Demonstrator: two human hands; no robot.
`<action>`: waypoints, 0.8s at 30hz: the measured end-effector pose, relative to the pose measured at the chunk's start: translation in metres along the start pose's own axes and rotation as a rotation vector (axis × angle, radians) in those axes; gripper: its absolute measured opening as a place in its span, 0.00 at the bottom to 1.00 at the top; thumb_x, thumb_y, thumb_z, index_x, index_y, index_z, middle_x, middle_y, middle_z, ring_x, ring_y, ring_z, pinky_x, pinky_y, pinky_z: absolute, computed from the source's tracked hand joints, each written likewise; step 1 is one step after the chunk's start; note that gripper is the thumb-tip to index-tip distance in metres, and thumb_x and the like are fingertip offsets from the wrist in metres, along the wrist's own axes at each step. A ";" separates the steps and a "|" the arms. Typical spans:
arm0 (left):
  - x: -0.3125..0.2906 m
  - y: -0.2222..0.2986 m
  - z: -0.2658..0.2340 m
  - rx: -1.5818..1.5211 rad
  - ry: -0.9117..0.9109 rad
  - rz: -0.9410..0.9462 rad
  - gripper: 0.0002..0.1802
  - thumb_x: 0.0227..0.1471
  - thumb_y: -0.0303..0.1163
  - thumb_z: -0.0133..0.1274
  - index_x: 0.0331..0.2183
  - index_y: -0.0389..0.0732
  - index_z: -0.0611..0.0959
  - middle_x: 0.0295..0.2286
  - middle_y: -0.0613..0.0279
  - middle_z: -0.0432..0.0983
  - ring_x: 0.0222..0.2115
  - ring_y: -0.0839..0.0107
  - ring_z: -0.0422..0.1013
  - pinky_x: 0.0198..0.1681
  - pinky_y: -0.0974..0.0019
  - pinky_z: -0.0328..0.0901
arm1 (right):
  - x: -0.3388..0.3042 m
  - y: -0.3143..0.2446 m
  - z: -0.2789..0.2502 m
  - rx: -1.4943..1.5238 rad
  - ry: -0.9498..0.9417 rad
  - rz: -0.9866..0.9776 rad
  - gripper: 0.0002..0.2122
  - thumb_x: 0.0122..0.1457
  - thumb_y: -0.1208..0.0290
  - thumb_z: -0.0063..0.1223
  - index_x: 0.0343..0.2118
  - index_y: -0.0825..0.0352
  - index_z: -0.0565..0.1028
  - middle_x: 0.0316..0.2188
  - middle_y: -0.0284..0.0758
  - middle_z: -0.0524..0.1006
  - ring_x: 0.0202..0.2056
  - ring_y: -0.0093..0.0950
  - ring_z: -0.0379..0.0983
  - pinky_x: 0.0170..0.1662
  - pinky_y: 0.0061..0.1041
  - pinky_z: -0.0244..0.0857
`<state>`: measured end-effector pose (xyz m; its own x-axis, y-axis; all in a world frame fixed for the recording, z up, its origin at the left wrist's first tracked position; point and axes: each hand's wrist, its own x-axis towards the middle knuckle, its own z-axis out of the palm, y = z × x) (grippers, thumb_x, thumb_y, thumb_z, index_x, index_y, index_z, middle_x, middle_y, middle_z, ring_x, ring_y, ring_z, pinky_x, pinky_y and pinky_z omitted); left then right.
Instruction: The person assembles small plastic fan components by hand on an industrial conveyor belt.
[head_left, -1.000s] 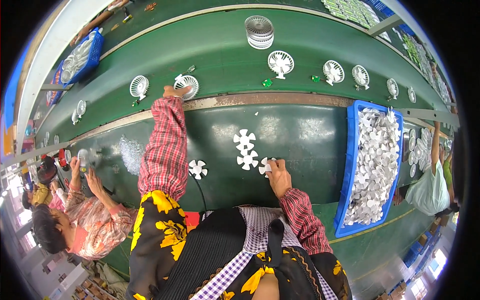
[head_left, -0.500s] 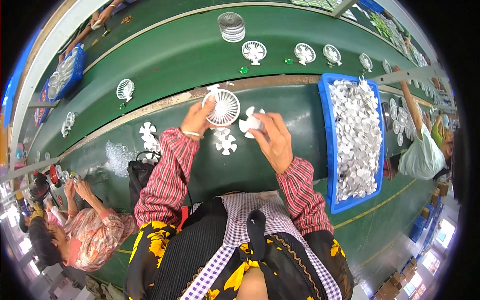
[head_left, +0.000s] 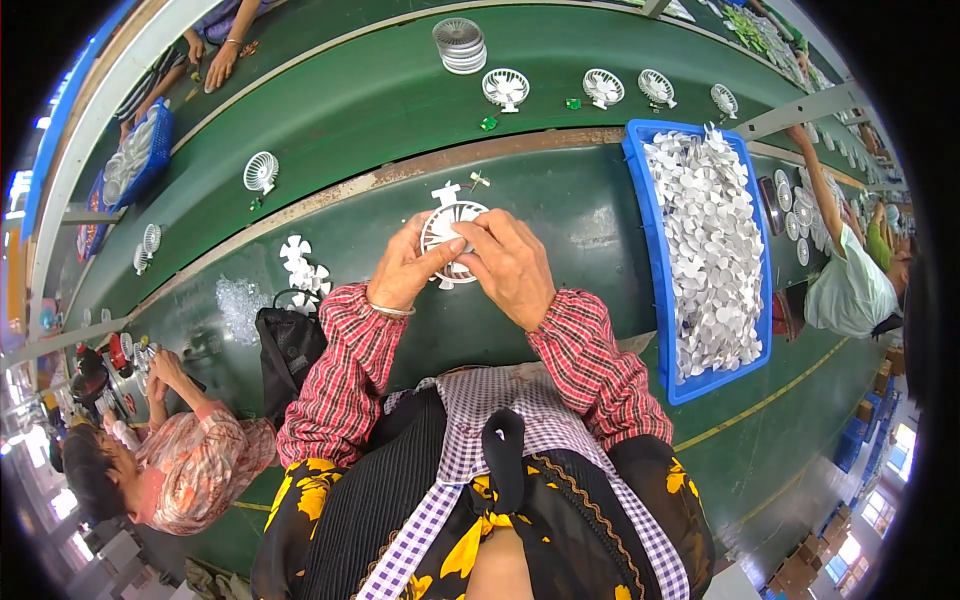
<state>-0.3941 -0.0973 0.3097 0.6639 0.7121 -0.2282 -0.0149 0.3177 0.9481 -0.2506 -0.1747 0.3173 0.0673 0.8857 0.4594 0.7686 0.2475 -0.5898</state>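
Both my hands meet over a white round fan housing (head_left: 434, 236) just above the green worktable. My left hand (head_left: 402, 268) is closed on its left side, fingers and thumb gripping the rim. My right hand (head_left: 512, 270) is closed with its fingertips pressed into the housing, on a white fan blade that they mostly hide. From the top of the housing a stem sticks out, with a small circuit board (head_left: 480, 179) on a wire beside it. Below the housing, part of another white blade (head_left: 446, 284) shows on the table.
Right of me stands a blue crate (head_left: 655, 280) heaped with white blades (head_left: 705, 250). To the left lie loose blades (head_left: 298, 262), clear plastic bits (head_left: 240, 308) and a black bag (head_left: 286, 360). Fans (head_left: 506, 90) and stacked round grilles (head_left: 460, 45) stand on the green belt ahead. Co-workers sit either side.
My right hand has moved left with the fan blade and now presses it into the housing. My left hand has brought the housing slightly nearer to me.
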 end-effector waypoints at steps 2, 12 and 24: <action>0.002 -0.003 0.000 -0.007 0.035 -0.006 0.22 0.49 0.32 0.54 0.44 0.32 0.69 0.32 0.63 0.72 0.29 0.80 0.68 0.29 0.76 0.65 | -0.001 -0.001 0.001 -0.004 0.009 0.002 0.17 0.41 0.78 0.58 0.37 0.67 0.72 0.30 0.34 0.67 0.32 0.34 0.68 0.34 0.30 0.64; -0.004 -0.008 0.008 0.200 0.090 0.084 0.22 0.48 0.30 0.55 0.42 0.29 0.69 0.31 0.60 0.74 0.30 0.78 0.69 0.32 0.75 0.66 | -0.015 0.022 0.003 0.549 -0.025 0.482 0.30 0.40 0.71 0.65 0.47 0.72 0.64 0.39 0.44 0.70 0.39 0.31 0.70 0.39 0.27 0.67; -0.005 -0.010 0.012 0.245 0.150 0.107 0.22 0.46 0.31 0.57 0.42 0.31 0.70 0.31 0.56 0.75 0.32 0.76 0.70 0.35 0.73 0.66 | -0.014 0.028 0.015 0.948 -0.126 0.690 0.21 0.41 0.74 0.65 0.39 0.73 0.70 0.32 0.36 0.75 0.34 0.21 0.72 0.37 0.19 0.68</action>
<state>-0.3885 -0.1116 0.3040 0.5501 0.8238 -0.1369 0.1143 0.0882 0.9895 -0.2396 -0.1744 0.2844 0.1795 0.9657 -0.1876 -0.1888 -0.1533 -0.9700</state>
